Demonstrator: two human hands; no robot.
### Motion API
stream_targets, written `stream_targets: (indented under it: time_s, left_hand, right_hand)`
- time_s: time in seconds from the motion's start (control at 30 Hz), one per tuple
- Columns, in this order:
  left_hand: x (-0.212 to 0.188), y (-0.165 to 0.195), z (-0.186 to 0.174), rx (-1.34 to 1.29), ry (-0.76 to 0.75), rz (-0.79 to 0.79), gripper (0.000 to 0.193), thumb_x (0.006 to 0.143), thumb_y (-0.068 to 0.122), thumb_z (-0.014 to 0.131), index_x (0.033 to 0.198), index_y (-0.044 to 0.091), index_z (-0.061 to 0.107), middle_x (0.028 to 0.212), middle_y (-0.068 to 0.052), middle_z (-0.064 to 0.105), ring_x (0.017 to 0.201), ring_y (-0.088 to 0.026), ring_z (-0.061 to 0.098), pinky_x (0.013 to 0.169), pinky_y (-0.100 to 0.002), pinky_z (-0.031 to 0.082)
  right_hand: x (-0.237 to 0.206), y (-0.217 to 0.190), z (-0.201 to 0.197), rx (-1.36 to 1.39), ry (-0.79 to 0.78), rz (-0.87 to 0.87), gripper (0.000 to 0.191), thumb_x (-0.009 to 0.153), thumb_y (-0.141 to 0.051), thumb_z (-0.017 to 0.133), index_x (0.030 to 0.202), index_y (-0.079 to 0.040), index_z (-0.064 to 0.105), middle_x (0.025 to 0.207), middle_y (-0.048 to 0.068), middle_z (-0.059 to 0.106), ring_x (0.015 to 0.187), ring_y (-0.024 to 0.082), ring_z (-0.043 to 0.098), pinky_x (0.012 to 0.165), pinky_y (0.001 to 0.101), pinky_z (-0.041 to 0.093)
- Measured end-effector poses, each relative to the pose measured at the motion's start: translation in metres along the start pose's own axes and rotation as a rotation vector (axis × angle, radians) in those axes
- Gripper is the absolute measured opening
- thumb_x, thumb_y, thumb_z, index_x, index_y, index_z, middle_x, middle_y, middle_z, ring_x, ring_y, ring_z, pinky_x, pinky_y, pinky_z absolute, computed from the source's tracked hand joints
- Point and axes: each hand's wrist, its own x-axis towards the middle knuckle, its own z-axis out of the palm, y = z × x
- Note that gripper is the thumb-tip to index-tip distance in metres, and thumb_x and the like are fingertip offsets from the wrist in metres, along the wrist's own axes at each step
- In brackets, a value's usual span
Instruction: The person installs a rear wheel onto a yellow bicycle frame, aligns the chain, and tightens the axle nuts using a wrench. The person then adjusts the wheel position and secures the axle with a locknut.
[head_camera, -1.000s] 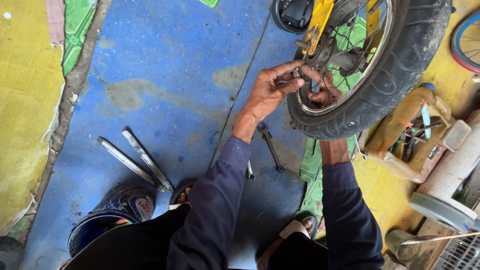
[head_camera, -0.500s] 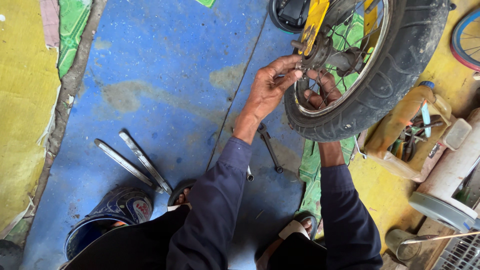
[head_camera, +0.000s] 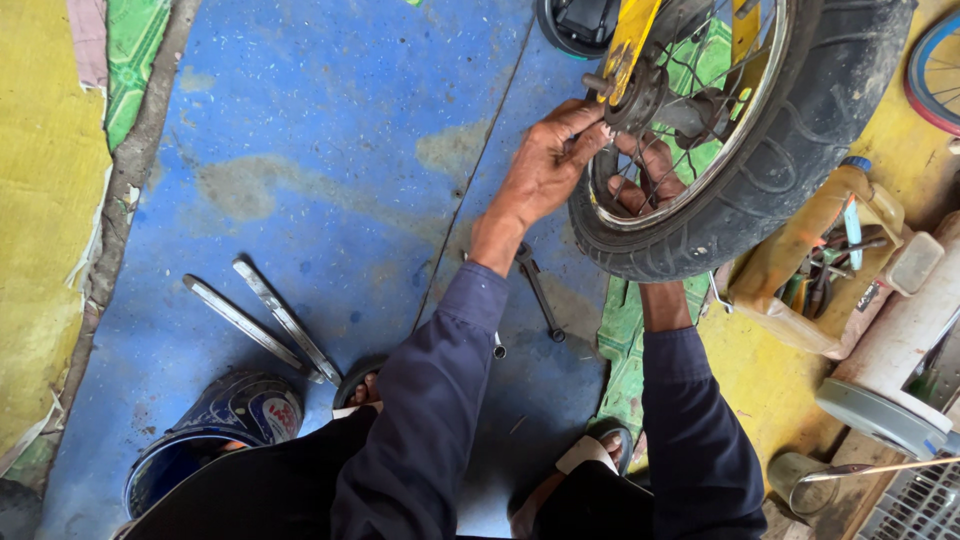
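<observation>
A small bicycle wheel with a black tyre (head_camera: 800, 140) sits in a yellow fork (head_camera: 632, 40) at the upper right. My left hand (head_camera: 545, 165) is at the wheel's hub (head_camera: 640, 98), its fingers touching the axle end and nut. My right hand (head_camera: 640, 180) reaches up from under the tyre and through the spokes behind the hub; its fingers are partly hidden by spokes and rim, and whether it grips anything is unclear. Both arms wear dark blue sleeves.
A spanner (head_camera: 540, 292) lies on the blue floor under my left forearm. Two flat metal tyre levers (head_camera: 265, 318) lie to the left, near a blue bowl (head_camera: 215, 430). A cut plastic jug holding tools (head_camera: 815, 260) stands at the right, a metal cup (head_camera: 795, 478) below it.
The view has shifted so the wheel sits higher in frame. My left hand has moved up along the hub toward the axle end; the right hand stays among the spokes.
</observation>
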Motion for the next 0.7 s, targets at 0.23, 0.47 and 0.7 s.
stream_targets:
  time_s: [0.23, 0.47, 0.7]
  left_hand:
    - [-0.001, -0.001, -0.004, 0.008, -0.018, -0.052, 0.036, 0.102, 0.020, 0.068, 0.128, -0.004, 0.067, 0.123, -0.010, 0.067, 0.110, -0.020, 0.067, 0.095, -0.031, 0.055]
    - [-0.001, 0.014, -0.001, -0.014, 0.043, -0.088, 0.030, 0.099, 0.013, 0.070, 0.127, 0.000, 0.069, 0.119, -0.009, 0.073, 0.104, -0.017, 0.070, 0.089, -0.030, 0.061]
    - [0.000, 0.035, 0.008, 0.142, 0.165, -0.121, 0.035, 0.088, 0.017, 0.081, 0.117, 0.001, 0.071, 0.103, -0.008, 0.077, 0.085, -0.014, 0.073, 0.075, -0.030, 0.062]
  right_hand:
    - [0.000, 0.010, -0.004, -0.063, 0.003, 0.031, 0.043, 0.099, -0.013, 0.071, 0.140, -0.004, 0.062, 0.150, 0.011, 0.053, 0.149, 0.026, 0.045, 0.128, 0.0398, 0.030]
    - [0.001, 0.007, -0.002, -0.009, 0.011, 0.040, 0.043, 0.098, -0.014, 0.072, 0.140, -0.005, 0.062, 0.149, 0.011, 0.052, 0.148, 0.026, 0.045, 0.128, 0.0399, 0.030]
    - [0.003, 0.006, -0.002, -0.043, -0.010, -0.008, 0.043, 0.100, -0.014, 0.069, 0.141, -0.006, 0.062, 0.154, 0.013, 0.052, 0.153, 0.029, 0.042, 0.132, 0.0430, 0.027]
